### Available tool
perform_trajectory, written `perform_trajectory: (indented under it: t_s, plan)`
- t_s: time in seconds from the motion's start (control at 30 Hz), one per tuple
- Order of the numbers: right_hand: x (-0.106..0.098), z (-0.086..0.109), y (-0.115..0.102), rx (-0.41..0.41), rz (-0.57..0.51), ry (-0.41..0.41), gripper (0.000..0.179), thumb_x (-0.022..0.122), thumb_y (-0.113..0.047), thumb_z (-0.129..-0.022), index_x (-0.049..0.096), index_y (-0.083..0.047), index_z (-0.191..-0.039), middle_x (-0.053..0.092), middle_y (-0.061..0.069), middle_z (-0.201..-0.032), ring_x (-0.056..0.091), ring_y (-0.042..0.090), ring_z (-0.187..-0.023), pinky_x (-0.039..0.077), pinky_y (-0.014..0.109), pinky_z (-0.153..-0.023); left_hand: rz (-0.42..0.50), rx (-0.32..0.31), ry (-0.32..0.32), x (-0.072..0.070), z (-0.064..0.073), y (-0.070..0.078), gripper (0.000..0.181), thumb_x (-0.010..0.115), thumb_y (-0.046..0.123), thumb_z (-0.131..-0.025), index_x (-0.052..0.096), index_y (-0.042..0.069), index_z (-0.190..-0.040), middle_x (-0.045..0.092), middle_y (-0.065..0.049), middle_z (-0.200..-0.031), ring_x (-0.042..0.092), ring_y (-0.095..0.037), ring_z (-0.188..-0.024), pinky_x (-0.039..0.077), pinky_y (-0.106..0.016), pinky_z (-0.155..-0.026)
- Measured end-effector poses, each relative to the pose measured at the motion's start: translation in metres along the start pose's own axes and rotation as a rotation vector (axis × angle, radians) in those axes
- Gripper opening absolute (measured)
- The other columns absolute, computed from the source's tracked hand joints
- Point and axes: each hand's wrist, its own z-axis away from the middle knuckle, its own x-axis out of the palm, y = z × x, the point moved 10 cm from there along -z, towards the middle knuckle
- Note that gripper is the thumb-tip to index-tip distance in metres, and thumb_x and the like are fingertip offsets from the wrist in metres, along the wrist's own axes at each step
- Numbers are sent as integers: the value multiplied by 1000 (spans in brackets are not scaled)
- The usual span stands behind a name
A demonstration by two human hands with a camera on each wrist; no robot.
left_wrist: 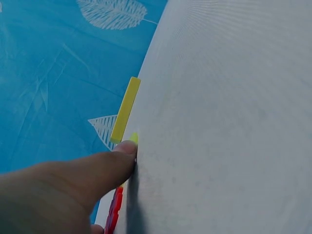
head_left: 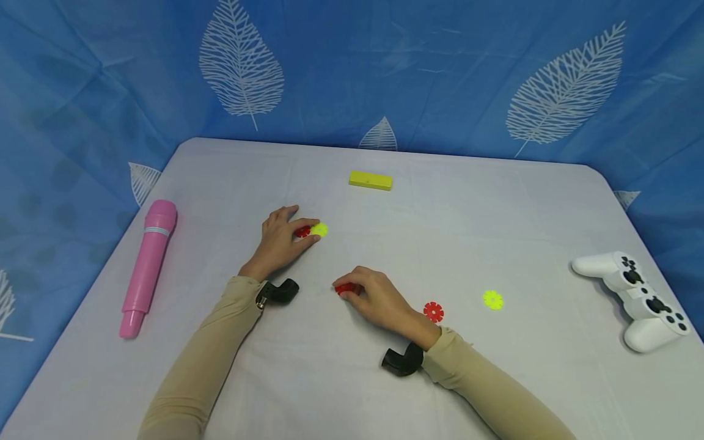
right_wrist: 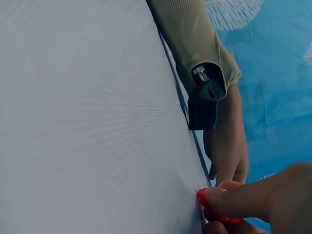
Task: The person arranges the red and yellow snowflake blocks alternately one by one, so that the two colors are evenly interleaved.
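My left hand (head_left: 279, 241) pinches a yellow-green notched flower disc (head_left: 321, 230) between thumb and forefinger. A red notched disc (head_left: 302, 232) sits right against it, inside the curve of the hand. In the left wrist view, the thumb covers most of the yellow-green disc, and the red one shows below it. Nearer the front, my right hand (head_left: 382, 301) grips another red disc (head_left: 345, 288) with thumb and fingers, close over the table. Part of that disc is hidden behind the fingers in the right wrist view.
Beside the right wrist lies a loose red disc (head_left: 433, 311), with a yellow-green disc (head_left: 492, 300) farther right. A yellow bar (head_left: 371, 181) lies toward the back of the white table (head_left: 473, 214). A pink microphone (head_left: 150, 263) is at the left, a white game controller (head_left: 632, 299) at the right.
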Motion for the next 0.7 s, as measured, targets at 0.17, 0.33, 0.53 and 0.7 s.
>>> perform_trajectory:
  t_s: [0.17, 0.33, 0.53, 0.7]
  plan:
    - [-3, -1, 1, 6, -16, 8, 19, 67, -7, -80, 69, -12, -98, 65, -2, -86, 54, 6, -71, 46, 17, -65, -2, -5, -2, 1, 0, 0, 40, 60, 38, -85, 59, 19, -120, 30, -21, -143, 19, -39, -133, 13, -55, -105]
    - [-8, -4, 6, 31, -27, 15, 19, 67, -8, -80, 69, -12, -98, 66, -2, -87, 54, 5, -71, 46, 17, -64, 2, -4, -2, 0, 1, 1, 40, 61, 37, -85, 59, 18, -120, 29, -21, -143, 19, -39, -133, 13, -55, -105]
    - [-19, -16, 20, 134, -40, 39, 18, 67, -11, -80, 69, -13, -97, 67, -2, -86, 53, 7, -69, 43, 19, -63, 1, -5, -2, 0, 1, 1, 40, 61, 36, -84, 60, 18, -120, 29, -21, -143, 19, -38, -133, 13, -55, -105]
    - [-26, -32, 32, 208, -54, 72, 17, 67, -13, -81, 69, -14, -97, 69, 0, -88, 55, 9, -70, 43, 20, -61, -10, -7, -2, 1, 1, 0, 40, 61, 36, -84, 59, 18, -120, 29, -21, -143, 19, -38, -133, 13, -55, -105]
